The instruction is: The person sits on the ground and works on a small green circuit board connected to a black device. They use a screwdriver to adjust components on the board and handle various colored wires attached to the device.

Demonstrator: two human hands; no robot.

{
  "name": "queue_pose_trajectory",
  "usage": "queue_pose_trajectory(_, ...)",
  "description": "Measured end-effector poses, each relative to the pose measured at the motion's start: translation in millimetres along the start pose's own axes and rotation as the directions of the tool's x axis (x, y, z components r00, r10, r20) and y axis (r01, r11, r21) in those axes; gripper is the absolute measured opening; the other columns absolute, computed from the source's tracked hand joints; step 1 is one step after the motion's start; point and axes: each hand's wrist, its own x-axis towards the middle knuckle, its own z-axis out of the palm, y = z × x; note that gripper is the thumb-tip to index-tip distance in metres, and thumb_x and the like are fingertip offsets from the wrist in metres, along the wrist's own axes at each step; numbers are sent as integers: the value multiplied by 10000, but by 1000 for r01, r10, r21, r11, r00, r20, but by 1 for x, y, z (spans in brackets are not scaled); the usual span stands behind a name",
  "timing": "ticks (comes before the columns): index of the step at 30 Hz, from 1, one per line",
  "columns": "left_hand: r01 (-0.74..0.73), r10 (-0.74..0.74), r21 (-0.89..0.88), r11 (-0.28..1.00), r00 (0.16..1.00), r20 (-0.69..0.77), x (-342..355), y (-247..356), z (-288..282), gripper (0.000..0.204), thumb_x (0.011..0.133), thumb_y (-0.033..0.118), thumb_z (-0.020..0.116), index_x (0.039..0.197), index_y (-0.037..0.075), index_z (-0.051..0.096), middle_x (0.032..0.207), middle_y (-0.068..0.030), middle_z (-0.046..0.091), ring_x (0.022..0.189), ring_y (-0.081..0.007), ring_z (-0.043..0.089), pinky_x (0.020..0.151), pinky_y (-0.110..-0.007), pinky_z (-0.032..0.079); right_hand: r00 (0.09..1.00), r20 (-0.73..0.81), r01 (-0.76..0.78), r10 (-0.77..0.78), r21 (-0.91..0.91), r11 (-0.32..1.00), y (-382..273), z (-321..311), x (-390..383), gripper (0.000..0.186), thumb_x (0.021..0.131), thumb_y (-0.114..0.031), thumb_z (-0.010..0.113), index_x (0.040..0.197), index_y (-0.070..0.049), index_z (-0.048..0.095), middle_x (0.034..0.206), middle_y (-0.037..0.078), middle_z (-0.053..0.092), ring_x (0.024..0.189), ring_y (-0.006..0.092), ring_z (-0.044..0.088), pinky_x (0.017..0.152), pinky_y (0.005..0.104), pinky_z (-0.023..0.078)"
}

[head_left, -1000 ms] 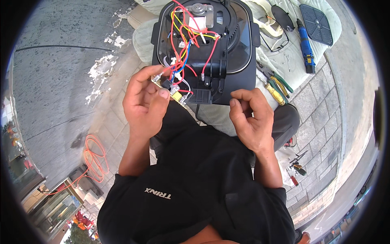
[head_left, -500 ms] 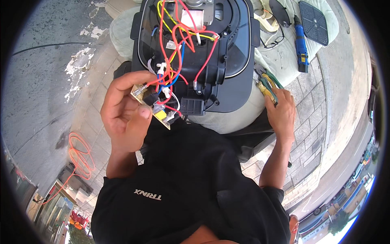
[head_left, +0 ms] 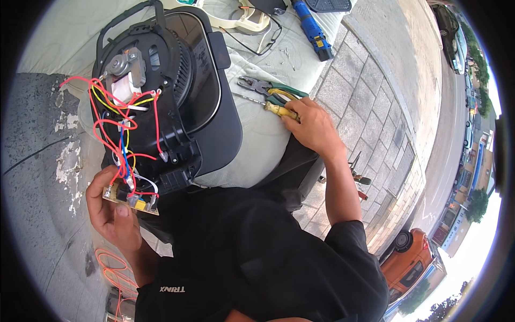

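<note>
Pinched between the thumb and fingers of my left hand (head_left: pixel 110 212) is a small circuit board (head_left: pixel 149 208), tilted, with red, blue and white wires attached. Those wires run up into an opened black appliance (head_left: pixel 212 137), where a motor (head_left: pixel 126 63) sits in a round housing. My right hand (head_left: pixel 316 129) is closed round the yellow handle of a screwdriver (head_left: pixel 280 110), its thin shaft lying toward the appliance. Right beside it, green-handled pliers (head_left: pixel 256 85) rest on the pale cloth, close to my fingertips.
On the pale cloth (head_left: pixel 257 137) lie a blue power screwdriver (head_left: pixel 312 29), glasses (head_left: pixel 263 51), a cream plastic ring-shaped part (head_left: pixel 236 20) and several small screws (head_left: pixel 288 52). A dark perforated plate (head_left: pixel 328 4) is at the top edge. Orange cord (head_left: pixel 115 273) coils on the ground at left.
The view has swung right, so the appliance and board appear farther left. My right hand has closed on the screwdriver handle, its shaft now showing beside the pliers. My left hand still holds the board.
</note>
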Motion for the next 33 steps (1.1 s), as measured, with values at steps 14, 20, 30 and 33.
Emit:
queue_pose_trajectory(14,-83,84,111,990,997,1,11,-4,7,452,1019,96,489,1430,-92,477,1111,-210,659,729,-134,603,561,-213,461,523,-411,-417,746,640,645,75,60,-154,300,962,-248,691,1159,-22,704,834,93,699,731,193,653,705,348,532)
queue_pose_trajectory(20,-66,85,228,971,994,-75,9,1,19,406,1041,94,493,1416,-58,526,876,-90,650,552,-57,415,465,-216,280,191,-174,-529,966,811,250,159,158,-257,380,930,-344,676,1103,-14,748,921,173,772,856,293,740,833,396,557)
queue_pose_trajectory(30,-35,95,339,940,982,-162,0,12,43,366,1034,150,595,1385,45,601,745,-39,603,559,-48,422,470,-211,277,-91,-474,-575,876,743,343,224,120,-340,330,958,-289,663,1172,-42,707,871,138,711,810,297,697,783,421,539)
queue_pose_trajectory(33,-36,108,366,930,978,-177,-2,11,45,358,1027,177,604,1367,66,625,709,-15,590,539,-38,411,467,-204,276,169,-634,-565,755,565,601,235,108,-332,345,957,-279,663,1209,-46,701,883,155,707,817,320,694,799,426,539)
